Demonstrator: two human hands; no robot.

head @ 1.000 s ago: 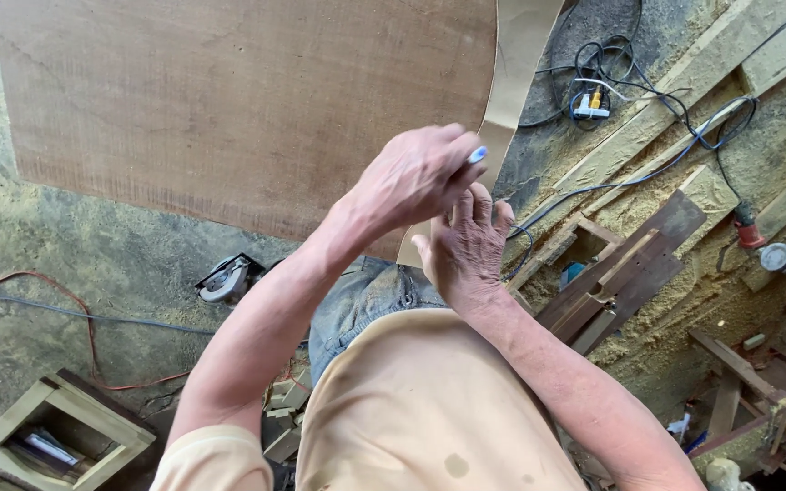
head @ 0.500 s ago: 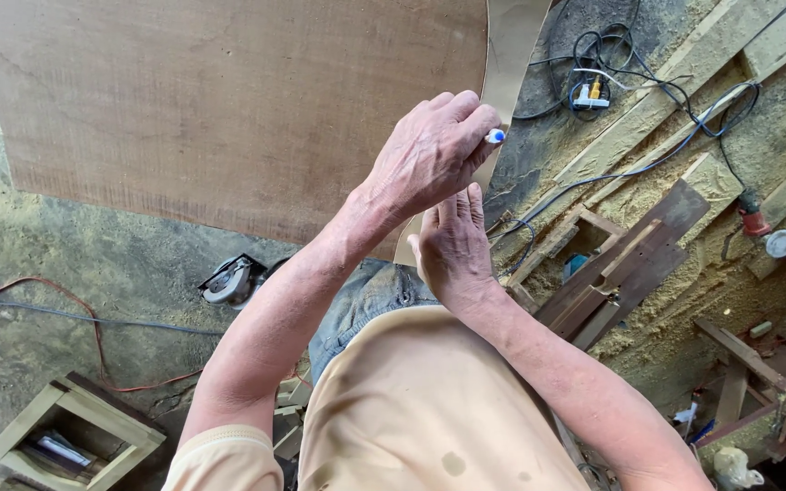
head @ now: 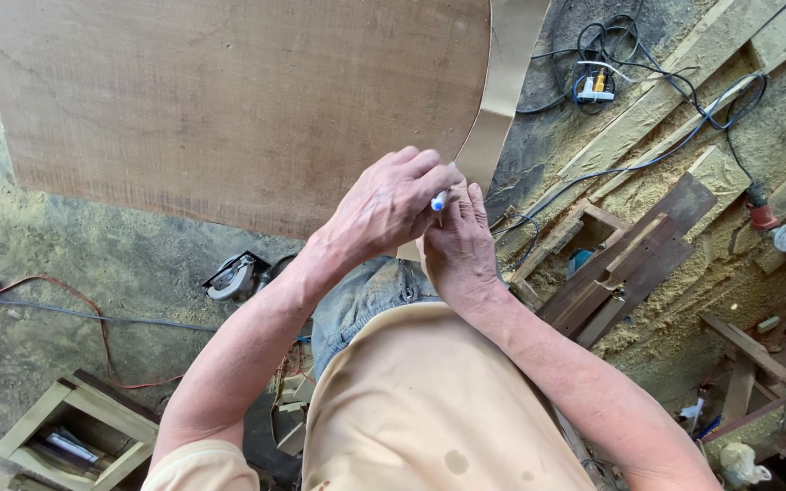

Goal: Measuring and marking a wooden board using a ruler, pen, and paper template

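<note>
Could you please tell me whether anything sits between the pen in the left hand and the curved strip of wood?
Nothing visible does. The left hand holds the pen right beside the right hand, and the strip starts just above its tip.

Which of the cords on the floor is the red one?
The red cord is the thin one looping across the sawdust on the left, near the wooden crate. The others, bundled by the power strip at upper right, are black or white.
</note>
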